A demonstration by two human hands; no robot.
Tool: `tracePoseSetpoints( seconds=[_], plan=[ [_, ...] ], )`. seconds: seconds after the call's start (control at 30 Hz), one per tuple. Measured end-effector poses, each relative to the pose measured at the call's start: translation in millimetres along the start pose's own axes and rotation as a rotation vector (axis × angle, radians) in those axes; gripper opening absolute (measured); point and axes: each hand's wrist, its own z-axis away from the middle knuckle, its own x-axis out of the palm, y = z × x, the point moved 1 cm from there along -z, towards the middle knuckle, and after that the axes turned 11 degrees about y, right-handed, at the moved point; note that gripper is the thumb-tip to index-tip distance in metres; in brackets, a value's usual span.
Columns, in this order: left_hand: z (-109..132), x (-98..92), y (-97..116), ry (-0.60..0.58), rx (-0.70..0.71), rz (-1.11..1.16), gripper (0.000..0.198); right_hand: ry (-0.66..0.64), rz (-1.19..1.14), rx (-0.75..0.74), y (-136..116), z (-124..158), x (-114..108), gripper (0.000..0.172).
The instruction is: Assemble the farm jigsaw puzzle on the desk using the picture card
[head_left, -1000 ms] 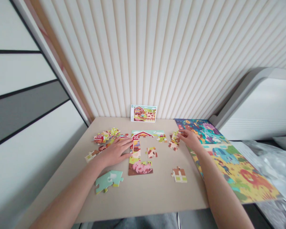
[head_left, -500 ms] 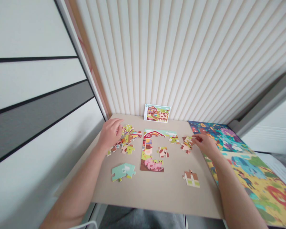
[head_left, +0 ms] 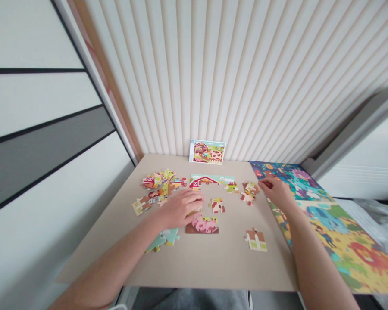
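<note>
My left hand (head_left: 181, 208) is over the left side of a partly joined farm jigsaw puzzle (head_left: 207, 225). Its fingers are bent and close together; what lies under them is hidden. The puzzle's barn roof and pink pig show around the hand. Inside the puzzle's gap lies a joined patch with a spotted cow (head_left: 217, 206). My right hand (head_left: 276, 190) is at the right, its fingertips pinched beside a small cluster of brown and green puzzle pieces (head_left: 249, 192). Whatever the pinch may contain cannot be made out.
A heap of loose pieces (head_left: 160, 180) lies at left. Mint-green pieces (head_left: 168, 236) are partly behind my left forearm. A brown fence piece (head_left: 256, 240) lies at front right. The farm picture card (head_left: 208, 152) leans at the back. Finished colourful puzzles (head_left: 330, 219) cover the right side.
My left hand has moved right and toward me, from the loose heap onto the puzzle's left side. My right hand stays beside the right cluster. The camera view has shifted slightly.
</note>
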Motion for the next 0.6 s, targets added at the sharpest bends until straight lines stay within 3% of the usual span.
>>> tracePoseSetpoints(
  seconds=[0.17,0.6],
  plan=[
    [4,0.2,-5,-0.046,-0.002,-0.013,0.032,-0.040,0.042,0.007,1,1,-2,0.032],
    [9,4.6,-15,-0.058,-0.064,-0.040,0.033,-0.391,-0.079,-0.079,-24,14,2,0.026]
  ],
)
